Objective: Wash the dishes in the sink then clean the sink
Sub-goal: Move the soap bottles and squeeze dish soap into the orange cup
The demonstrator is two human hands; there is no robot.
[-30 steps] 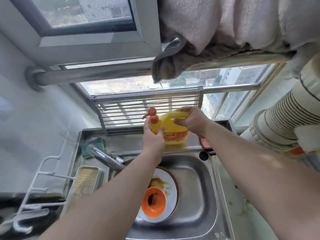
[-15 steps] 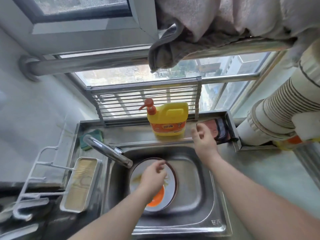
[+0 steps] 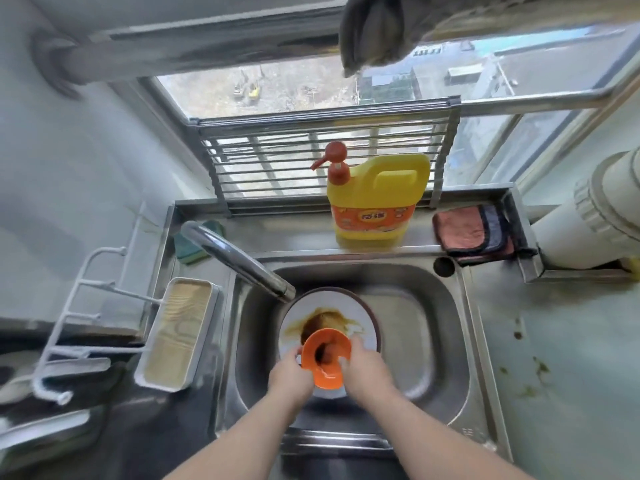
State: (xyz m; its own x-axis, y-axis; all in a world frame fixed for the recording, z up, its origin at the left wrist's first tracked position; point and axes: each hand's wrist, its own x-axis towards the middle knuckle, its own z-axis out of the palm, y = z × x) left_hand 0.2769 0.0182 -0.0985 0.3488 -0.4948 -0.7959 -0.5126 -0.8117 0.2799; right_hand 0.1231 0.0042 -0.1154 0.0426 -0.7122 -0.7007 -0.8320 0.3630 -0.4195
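Note:
A small orange bowl [image 3: 325, 355] is held tilted over a white plate [image 3: 360, 313] with a dark rim and brown sauce smears, lying in the steel sink [image 3: 429, 341]. My left hand [image 3: 289, 374] grips the bowl's left side. My right hand [image 3: 367, 370] grips its right side, fingers curled over the rim. The faucet [image 3: 239, 259] spout reaches over the plate's far left edge. A yellow dish soap bottle [image 3: 375, 199] with a red pump stands on the ledge behind the sink.
A pink and dark cloth [image 3: 471, 230] lies on the ledge at the right. A green sponge [image 3: 188, 245] sits behind the faucet. A white tray [image 3: 180, 332] and a white wire rack [image 3: 83, 317] are left of the sink. The stained counter [image 3: 540, 358] lies to the right.
Both hands left the soap bottle, which now stands on the ledge. They dropped into the sink and took hold of the orange bowl, lifting it off the plate.

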